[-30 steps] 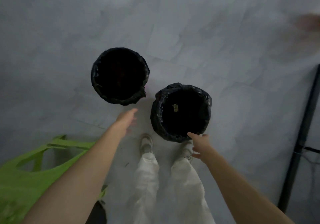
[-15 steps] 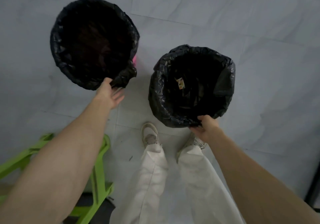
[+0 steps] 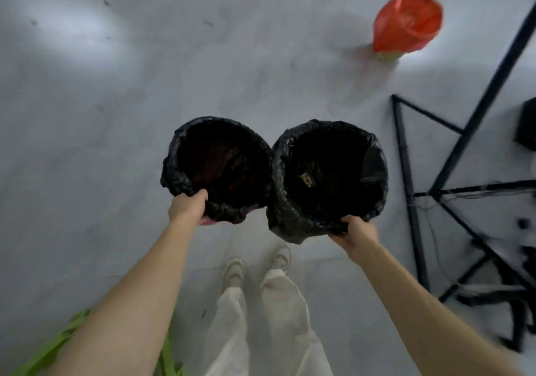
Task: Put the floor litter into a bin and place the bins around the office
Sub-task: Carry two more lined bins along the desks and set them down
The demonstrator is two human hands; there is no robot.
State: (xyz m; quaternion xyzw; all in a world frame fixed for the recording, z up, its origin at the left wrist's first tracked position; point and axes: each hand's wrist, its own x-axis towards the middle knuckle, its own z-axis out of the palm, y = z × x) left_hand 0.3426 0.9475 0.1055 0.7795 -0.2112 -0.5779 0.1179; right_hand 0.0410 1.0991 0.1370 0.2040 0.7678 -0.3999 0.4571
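Two bins lined with black bags are held up side by side above the grey floor, their rims touching. My left hand (image 3: 188, 208) grips the near rim of the left bin (image 3: 185, 143), which shows a strip of pink below the liner. My right hand (image 3: 357, 232) grips the near rim of the right bin (image 3: 377, 166), and a small yellowish scrap of litter (image 3: 306, 179) lies inside it. A third bin with a red bag (image 3: 406, 24) stands on the floor at the far right.
A black metal desk frame (image 3: 406, 172) with cables and dark gear fills the right side. A bright green stool (image 3: 58, 349) sits at the lower left. My feet and pale trousers (image 3: 261, 303) are below the bins. Pale floor stretches ahead and left.
Both hands closed on the bins' near rims and lifted them off the floor. The bins came together in front of me, and the view swung up to show the red-lined bin.
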